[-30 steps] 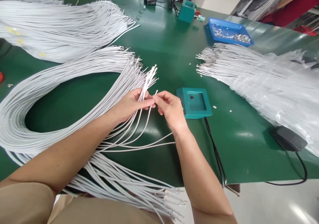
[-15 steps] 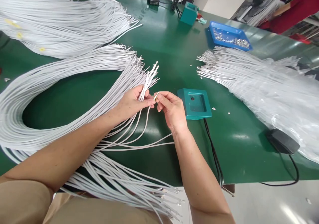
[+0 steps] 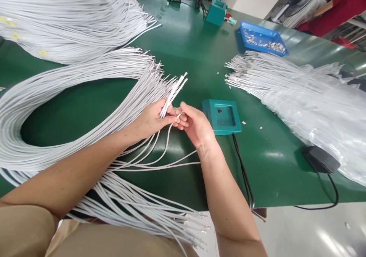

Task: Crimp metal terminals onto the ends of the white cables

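Observation:
My left hand point(image 3: 158, 116) is closed round a small bunch of white cables point(image 3: 175, 91), whose ends stick up past the fingers. One single cable end point(image 3: 179, 115) with bare strands comes out between its thumb and forefinger. Close against it, my right hand point(image 3: 197, 125) has its thumb lifted away from its fingers, which lie under that cable end. A large looped bundle of white cables point(image 3: 71, 68) rests on the green table to the left of my hands. More cable ends point(image 3: 171, 226) hang at the table's front edge, below my forearms.
A teal box with a recessed top point(image 3: 224, 118) stands right of my hands. Bagged white cables point(image 3: 309, 100) lie at the right, beside a black pedal-like device point(image 3: 321, 159). A blue tray point(image 3: 264, 39) holds small metal parts. Another cable pile point(image 3: 85, 24) lies back left.
My right thumb has lifted from its pinch at the single cable end, and the right fingers have spread. The bunch in my left hand leans slightly further right. The view has shifted a little.

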A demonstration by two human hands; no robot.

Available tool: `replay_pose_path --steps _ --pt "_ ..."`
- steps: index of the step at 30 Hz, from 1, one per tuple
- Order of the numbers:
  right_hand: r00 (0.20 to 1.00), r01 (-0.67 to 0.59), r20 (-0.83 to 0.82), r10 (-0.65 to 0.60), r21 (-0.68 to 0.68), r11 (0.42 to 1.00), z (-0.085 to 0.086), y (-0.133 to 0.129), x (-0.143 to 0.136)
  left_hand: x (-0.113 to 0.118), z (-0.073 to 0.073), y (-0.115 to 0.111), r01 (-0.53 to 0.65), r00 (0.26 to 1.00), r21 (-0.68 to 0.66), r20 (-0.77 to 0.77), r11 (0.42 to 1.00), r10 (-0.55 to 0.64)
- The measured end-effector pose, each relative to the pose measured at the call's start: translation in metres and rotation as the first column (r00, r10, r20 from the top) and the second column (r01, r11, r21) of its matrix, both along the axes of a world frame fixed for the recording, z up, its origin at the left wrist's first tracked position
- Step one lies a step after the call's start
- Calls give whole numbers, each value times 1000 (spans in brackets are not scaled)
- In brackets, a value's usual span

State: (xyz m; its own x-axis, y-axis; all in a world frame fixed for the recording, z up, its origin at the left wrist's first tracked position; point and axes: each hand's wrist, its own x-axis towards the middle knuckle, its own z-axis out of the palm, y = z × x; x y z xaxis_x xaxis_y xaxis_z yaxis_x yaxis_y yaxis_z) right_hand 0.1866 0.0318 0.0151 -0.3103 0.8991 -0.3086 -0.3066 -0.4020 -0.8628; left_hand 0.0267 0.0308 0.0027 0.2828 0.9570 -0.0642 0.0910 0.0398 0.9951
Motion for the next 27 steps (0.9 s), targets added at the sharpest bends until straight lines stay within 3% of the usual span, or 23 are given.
replay_pose_path --steps 5,9,12,14,16,19,22,25,27 --pt "997 -24 -75 22 -27 999 1 1 1 -1 3 2 -22 997 -8 70 1000 23" --pt "999 5 -47 -5 -8 1000 0 1 2 0 3 4 -59 992 -16 114 998 60" --pt "993 78 83 -89 129 989 -1 0 0 -1 1 5 -37 984 -25 171 999 41" --pt "947 113 259 -190 285 952 -2 -2 -1 -2 0 4 -20 985 -48 171 999 28" --pt "823 68 470 -318 475 877 -4 -4 -4 -2 -1 4 4 984 -105 176 994 14" --pt "515 -192 687 -512 675 712 -7 -7 -7 -3 -1 5 42 970 -275 243 961 27" --pt "244 -473 757 -606 638 607 -6 -8 -4 -3 0 7 36 957 -395 277 918 81" --pt "101 -589 743 -662 580 562 -3 -3 6 -5 -1 11 -28 972 -350 209 936 107" --pt "35 -626 752 -658 530 572 -1 1 14 -6 -4 13 -65 986 -290 127 955 105"
